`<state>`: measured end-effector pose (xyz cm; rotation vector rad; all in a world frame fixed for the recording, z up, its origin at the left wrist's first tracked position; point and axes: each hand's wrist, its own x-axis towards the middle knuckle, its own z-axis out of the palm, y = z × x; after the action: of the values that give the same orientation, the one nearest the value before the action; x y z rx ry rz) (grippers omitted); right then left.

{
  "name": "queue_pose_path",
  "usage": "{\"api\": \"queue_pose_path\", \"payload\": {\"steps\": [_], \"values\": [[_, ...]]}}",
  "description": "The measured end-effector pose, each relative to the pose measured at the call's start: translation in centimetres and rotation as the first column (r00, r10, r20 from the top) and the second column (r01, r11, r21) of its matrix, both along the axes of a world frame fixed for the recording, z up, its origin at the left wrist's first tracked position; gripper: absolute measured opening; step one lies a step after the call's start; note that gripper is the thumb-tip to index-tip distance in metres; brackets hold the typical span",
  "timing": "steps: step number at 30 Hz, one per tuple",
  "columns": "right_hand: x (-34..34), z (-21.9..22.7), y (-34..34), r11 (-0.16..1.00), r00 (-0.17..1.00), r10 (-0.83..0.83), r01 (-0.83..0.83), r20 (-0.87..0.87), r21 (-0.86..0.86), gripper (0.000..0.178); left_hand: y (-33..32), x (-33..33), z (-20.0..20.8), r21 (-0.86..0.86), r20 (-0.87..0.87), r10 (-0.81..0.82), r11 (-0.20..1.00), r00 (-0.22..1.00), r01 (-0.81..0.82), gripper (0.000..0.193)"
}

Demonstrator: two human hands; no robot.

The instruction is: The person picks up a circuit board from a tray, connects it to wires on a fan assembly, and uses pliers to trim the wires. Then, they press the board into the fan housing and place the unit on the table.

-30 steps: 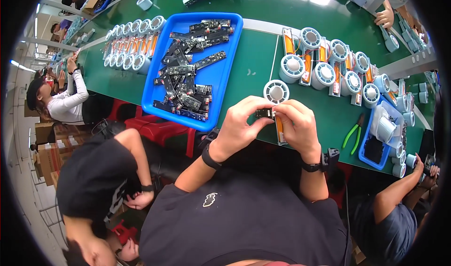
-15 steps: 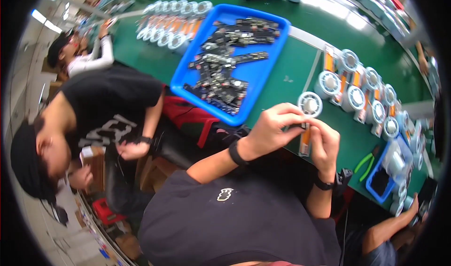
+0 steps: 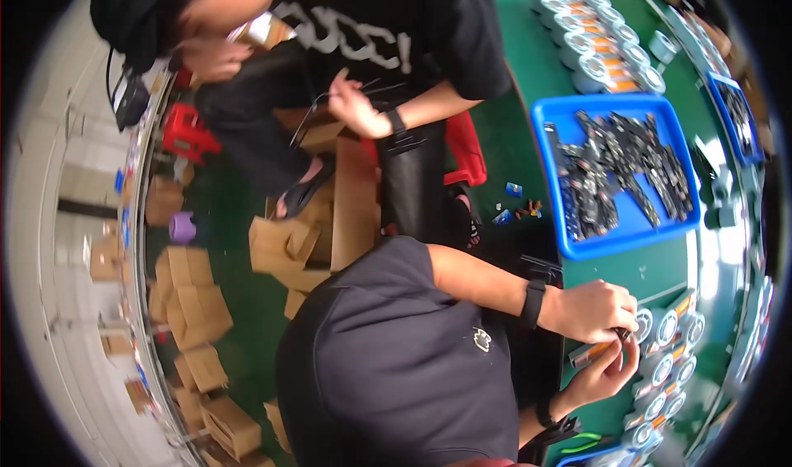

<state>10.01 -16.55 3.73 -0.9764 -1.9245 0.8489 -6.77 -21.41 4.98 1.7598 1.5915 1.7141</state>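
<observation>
The green table [image 3: 652, 275] carries it all. The blue tray [image 3: 569, 244] sits at the table's near edge, so a bump from an arm could tip it. In it is a messy pile of circuit boards [image 3: 606, 166], which could scratch each other as they rub.

A group of pale blue fans [image 3: 662, 370] stands farther in from that edge, just past the hands. A quick push could knock them together.

One open fan [image 3: 588, 354] lies by the hands, with the end of its orange and silver strip close to the near edge. A sleeve or wrist could sweep it off.

The left hand [image 3: 596, 312] has its fingers pinched on a small dark part [image 3: 621, 332], maybe a board. The right hand [image 3: 606, 376] is curled with its fingertips up close to it; I cannot tell if they grip too. The part is between the two hands, over the table. It is tiny and mostly hidden, so it could slip out, or a hard squeeze could bend it.
</observation>
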Motion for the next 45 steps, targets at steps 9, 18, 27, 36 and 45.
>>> {"api": "queue_pose_path", "payload": {"steps": [9, 18, 27, 36, 45], "values": [[-1.3, 0.3, -6.7, 0.945, 0.884, -0.008, -0.146, 0.468, 0.292, 0.023, -7.1, -1.5, -1.6, -0.085, 0.027, 0.073, 0.994, 0.997, -0.07, 0.024], [1.0, -2.4, -7.4, 0.973, 0.977, 0.123, -0.154, 0.175, 0.174, 0.018, -11.2, -1.4, -3.1, -0.049, 0.004, 0.121, 0.991, 0.993, -0.121, 0.016], [0.2, -2.0, -6.2, 0.998, 0.997, 0.054, -0.053, -0.056, 0.02, 0.01, -9.7, -2.7, -2.3, -0.127, -0.038, -0.024, 0.992, 0.999, 0.019, 0.026], [-0.7, -0.7, 6.0, 0.943, 0.958, -0.012, -0.084, -0.285, -0.321, 0.015, 3.8, -4.5, 0.9, -0.118, -0.298, -0.219, 0.974, 0.929, 0.192, 0.03], [4.6, -2.7, 13.6, 0.848, 0.897, 0.055, -0.273, -0.438, -0.453, 0.011, 12.9, 1.4, -0.8, -0.422, 0.029, -0.341, 0.848, 0.939, 0.321, 0.035]]}}
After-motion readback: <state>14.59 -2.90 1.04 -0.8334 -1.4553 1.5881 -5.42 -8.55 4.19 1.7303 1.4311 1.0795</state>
